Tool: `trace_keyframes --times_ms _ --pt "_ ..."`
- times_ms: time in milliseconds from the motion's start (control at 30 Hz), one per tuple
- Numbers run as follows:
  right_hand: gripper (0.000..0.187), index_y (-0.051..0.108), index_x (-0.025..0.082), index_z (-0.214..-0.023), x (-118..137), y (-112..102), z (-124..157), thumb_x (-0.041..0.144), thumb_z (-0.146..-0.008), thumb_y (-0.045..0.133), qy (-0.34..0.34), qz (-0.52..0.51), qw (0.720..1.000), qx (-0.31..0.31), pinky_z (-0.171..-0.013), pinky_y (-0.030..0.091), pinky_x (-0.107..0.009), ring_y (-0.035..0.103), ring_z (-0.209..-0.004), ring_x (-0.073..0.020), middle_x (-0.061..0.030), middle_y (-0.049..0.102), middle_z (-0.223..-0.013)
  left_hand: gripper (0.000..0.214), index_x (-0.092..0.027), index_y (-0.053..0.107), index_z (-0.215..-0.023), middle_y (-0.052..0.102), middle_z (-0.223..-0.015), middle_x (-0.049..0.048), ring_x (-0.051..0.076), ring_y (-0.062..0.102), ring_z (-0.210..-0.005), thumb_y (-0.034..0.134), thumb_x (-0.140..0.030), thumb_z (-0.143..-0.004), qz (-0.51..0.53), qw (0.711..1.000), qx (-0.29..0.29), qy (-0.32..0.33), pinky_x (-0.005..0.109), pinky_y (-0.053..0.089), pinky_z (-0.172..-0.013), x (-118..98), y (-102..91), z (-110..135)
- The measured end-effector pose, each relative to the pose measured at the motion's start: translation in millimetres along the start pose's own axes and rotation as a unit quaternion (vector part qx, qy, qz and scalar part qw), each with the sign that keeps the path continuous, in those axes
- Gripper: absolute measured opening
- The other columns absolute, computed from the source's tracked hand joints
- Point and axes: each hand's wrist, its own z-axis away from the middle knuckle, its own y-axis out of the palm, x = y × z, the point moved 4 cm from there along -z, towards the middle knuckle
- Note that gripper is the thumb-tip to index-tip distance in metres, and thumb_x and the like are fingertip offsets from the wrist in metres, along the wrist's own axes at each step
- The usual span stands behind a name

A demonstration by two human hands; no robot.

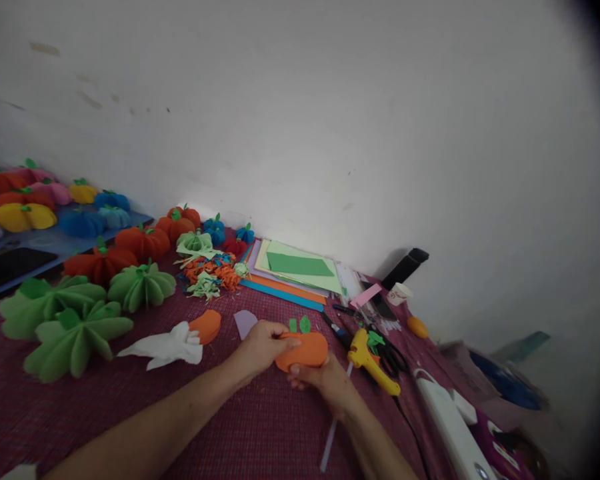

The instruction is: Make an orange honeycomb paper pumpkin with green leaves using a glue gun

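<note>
Between my two hands is an orange paper cutout [307, 349] with rounded ends. My left hand [264, 348] pinches its left end, thumb on top. My right hand [325, 381] grips its lower right edge, fingers curled beneath. Just behind the cutout lie small green paper leaf pieces [305, 325]. A lilac paper piece [245, 323] rests left of my left hand. Farther left, a crumpled white tissue [167, 346] touches more orange paper [206, 326]. To the right of my right hand lies a yellow glue gun [370, 360], with a glue stick [330, 443] in front of it.
Finished green paper pumpkins [77, 337] and orange ones [143, 243] stand at the left. Paper shreds [215, 273] lie beside stacked coloured sheets [300, 265] near the wall. Black-handled scissors [393, 357], a paper cup [400, 293] and a white power strip [453, 427] are at the right.
</note>
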Motion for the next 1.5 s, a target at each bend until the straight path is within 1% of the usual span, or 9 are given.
trace_keyframes --times_ms 133,267,433,567,833,1033,1233,1300,1500 --pt "0.032 0.071 0.016 -0.081 0.7 -1.4 -1.4 0.042 -0.062 0.074 -0.007 -0.001 1.000 -0.013 -0.057 0.045 -0.027 0.061 -0.057 -0.0154 -0.0055 0.070 -0.069 0.035 -0.013 0.055 -0.057 0.043 -0.051 -0.0061 0.008 0.038 -0.049 0.065 -0.046 -0.061 0.004 1.000 -0.017 -0.004 0.020 0.027 -0.047 -0.1 -1.5 0.3" --pt "0.033 0.071 0.013 -0.077 0.3 -0.5 -1.9 0.043 -0.063 0.072 -0.023 0.018 1.000 -0.003 -0.055 0.044 -0.026 0.060 -0.054 -0.0143 -0.0050 0.069 -0.064 0.034 -0.011 0.060 -0.062 0.051 -0.054 -0.0033 0.010 0.043 -0.050 0.067 -0.044 -0.059 0.006 0.999 -0.022 -0.023 0.022 0.031 -0.047 -1.2 -1.2 1.9" --pt "0.033 0.072 0.013 -0.077 -0.4 2.3 -0.5 0.043 -0.063 0.072 0.002 0.021 1.000 0.004 -0.058 0.045 -0.026 0.061 -0.056 -0.0141 -0.0044 0.070 -0.065 0.037 -0.010 0.065 -0.071 0.062 -0.063 0.0017 0.014 0.052 -0.055 0.068 -0.044 -0.055 0.025 0.998 -0.019 -0.050 0.024 0.038 -0.051 -3.0 1.0 2.9" --pt "0.032 0.072 0.014 -0.078 1.2 1.7 0.2 0.042 -0.063 0.072 -0.007 0.016 1.000 0.002 -0.058 0.045 -0.025 0.060 -0.056 -0.0135 -0.0031 0.069 -0.064 0.039 -0.010 0.066 -0.075 0.065 -0.066 0.0029 0.014 0.055 -0.057 0.068 -0.043 -0.055 0.032 0.997 -0.021 -0.064 0.025 0.040 -0.053 -5.0 1.5 4.6" --pt "0.027 0.072 0.015 -0.078 0.3 1.5 0.6 0.038 -0.066 0.071 -0.004 0.026 0.999 0.021 -0.059 0.045 -0.025 0.060 -0.057 -0.0131 -0.0020 0.069 -0.064 0.034 -0.010 0.065 -0.071 0.064 -0.062 0.0019 0.014 0.055 -0.054 0.070 -0.040 -0.056 0.031 0.997 -0.004 -0.070 0.025 0.041 -0.052 -3.4 2.8 5.4" --pt "0.028 0.071 0.014 -0.076 0.1 0.9 -0.8 0.039 -0.065 0.071 -0.010 0.013 1.000 0.022 -0.057 0.045 -0.024 0.059 -0.053 -0.0117 -0.0014 0.068 -0.061 0.037 -0.010 0.064 -0.076 0.065 -0.068 0.0032 0.014 0.056 -0.058 0.071 -0.042 -0.057 0.040 0.996 -0.009 -0.079 0.025 0.042 -0.054 -4.4 3.4 7.0" --pt "0.030 0.071 0.014 -0.081 1.2 2.1 0.3 0.039 -0.065 0.072 -0.001 0.040 0.998 0.048 -0.061 0.047 -0.024 0.061 -0.061 -0.0133 -0.0032 0.070 -0.069 0.034 -0.012 0.061 -0.068 0.059 -0.060 -0.0021 0.010 0.049 -0.051 0.074 -0.039 -0.052 0.062 0.995 -0.038 -0.065 0.022 0.038 -0.050 -1.7 1.8 4.1" --pt "0.029 0.071 0.014 -0.079 1.6 2.4 0.4 0.040 -0.065 0.071 -0.002 0.036 0.998 0.047 -0.059 0.046 -0.024 0.061 -0.059 -0.0131 -0.0032 0.070 -0.067 0.032 -0.013 0.061 -0.067 0.057 -0.059 -0.0028 0.009 0.048 -0.050 0.073 -0.040 -0.054 0.052 0.996 -0.038 -0.065 0.022 0.037 -0.049 -0.3 1.5 3.4" --pt "0.033 0.071 0.013 -0.077 0.9 3.6 -0.3 0.043 -0.063 0.072 0.014 0.049 0.998 0.040 -0.060 0.047 -0.026 0.062 -0.061 -0.0145 -0.0051 0.070 -0.069 0.031 -0.013 0.059 -0.062 0.050 -0.055 -0.0055 0.008 0.042 -0.050 0.070 -0.042 -0.059 0.034 0.998 -0.052 -0.016 0.020 0.032 -0.048 -3.0 -2.7 1.5"
